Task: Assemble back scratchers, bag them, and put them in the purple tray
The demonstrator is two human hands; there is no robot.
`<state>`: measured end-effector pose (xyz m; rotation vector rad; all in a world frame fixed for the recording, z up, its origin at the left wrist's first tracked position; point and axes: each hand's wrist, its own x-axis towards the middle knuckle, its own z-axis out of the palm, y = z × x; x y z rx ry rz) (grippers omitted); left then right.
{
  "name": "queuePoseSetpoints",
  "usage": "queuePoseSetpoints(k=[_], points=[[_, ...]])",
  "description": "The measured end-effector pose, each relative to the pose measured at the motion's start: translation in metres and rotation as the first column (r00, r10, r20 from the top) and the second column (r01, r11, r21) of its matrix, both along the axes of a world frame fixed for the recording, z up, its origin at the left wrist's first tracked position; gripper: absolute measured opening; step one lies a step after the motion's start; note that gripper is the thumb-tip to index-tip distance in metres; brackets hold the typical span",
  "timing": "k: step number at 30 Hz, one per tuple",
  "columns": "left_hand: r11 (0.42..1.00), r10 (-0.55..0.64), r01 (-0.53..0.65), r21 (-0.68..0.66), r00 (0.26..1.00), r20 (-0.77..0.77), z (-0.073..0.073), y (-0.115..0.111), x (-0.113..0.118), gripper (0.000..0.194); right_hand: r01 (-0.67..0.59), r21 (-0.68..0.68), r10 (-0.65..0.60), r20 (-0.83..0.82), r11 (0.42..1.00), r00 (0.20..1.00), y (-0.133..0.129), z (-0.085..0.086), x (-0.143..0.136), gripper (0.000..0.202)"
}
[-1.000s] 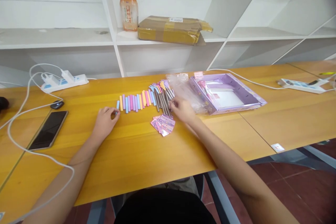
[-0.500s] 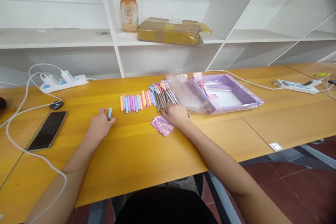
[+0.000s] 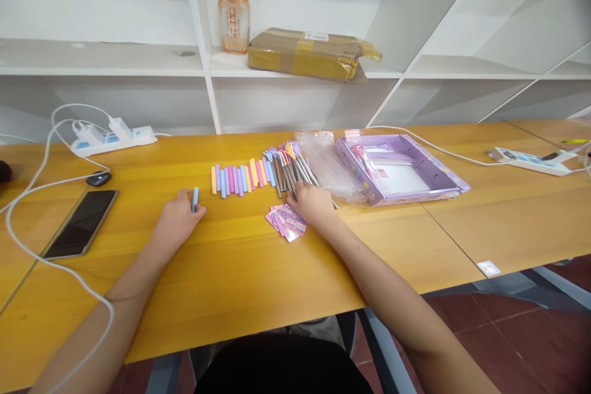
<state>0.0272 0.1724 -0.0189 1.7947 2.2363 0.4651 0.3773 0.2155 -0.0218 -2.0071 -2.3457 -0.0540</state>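
From my head camera, I look down on both my hands over the wooden table. My left hand is closed on a short blue stick, which stands up out of my fingers, nearly upright, to the left of the row of coloured sticks. That row lies side by side in yellow, purple, blue and pink, apart from my hand. My right hand is at the near ends of the metal rods, fingers curled over them; I cannot tell whether it grips any. The rods lie bunched, their pastel hand-shaped heads pointing away from me. Just below my right fingers, the pink cards are fanned out. Right of the rods lies a clear plastic bag, up against an open purple box. Well to my left, a phone lies face up, with a white cable looping past it and across my left forearm.
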Motion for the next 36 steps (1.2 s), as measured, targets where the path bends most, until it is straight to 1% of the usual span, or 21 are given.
queuePoseSetpoints(k=[3,8,17,24,30,32,33,34,35,36], points=[[1.0,0.0,-0.001,-0.021,0.998,-0.062,-0.002,0.0,0.003,0.051,0.026,0.017,-0.026,-0.008,1.0,1.0,0.001,-0.002,-0.001,0.047],[1.0,-0.015,0.015,-0.003,0.994,-0.113,-0.005,0.0,0.006,0.051,0.056,0.019,-0.056,0.014,0.998,0.998,0.002,-0.003,-0.001,0.038],[0.999,-0.03,0.027,-0.035,0.994,-0.101,-0.004,-0.003,0.007,0.052,0.02,0.029,-0.021,0.03,0.999,0.999,0.002,-0.003,-0.001,0.038],[0.998,-0.048,0.044,-0.041,0.992,-0.113,-0.002,-0.002,0.007,0.05,0.041,-0.005,-0.041,0.042,0.999,0.998,-0.001,0.002,-0.003,0.041],[0.998,-0.051,0.048,-0.026,0.994,-0.094,-0.004,-0.003,0.008,0.049,0.03,-0.016,-0.03,0.008,0.999,1.0,0.0,0.0,-0.003,0.034],[0.999,-0.046,0.044,-0.018,0.995,-0.088,-0.004,-0.003,0.007,0.049,0.049,-0.004,-0.05,-0.051,0.999,0.997,0.003,-0.002,0.0,0.032],[0.999,-0.043,0.043,-0.006,0.996,-0.084,-0.005,-0.004,0.008,0.048,0.061,0.005,-0.06,-0.115,0.998,0.992,0.005,-0.002,0.003,0.029],[0.999,-0.041,0.042,0.01,0.996,-0.077,-0.004,-0.004,0.008,0.048,0.071,0.018,-0.066,-0.213,0.997,0.975,0.006,-0.003,0.006,0.026],[0.999,-0.041,0.043,0.03,0.997,-0.063,-0.004,-0.005,0.009,0.048,0.081,0.037,-0.063,-0.344,0.996,0.937,0.007,-0.003,0.01,0.025],[0.998,-0.044,0.046,0.052,0.998,-0.039,-0.004,-0.006,0.01,0.048,0.094,0.056,-0.054,-0.496,0.994,0.866,0.008,-0.004,0.014,0.026]])
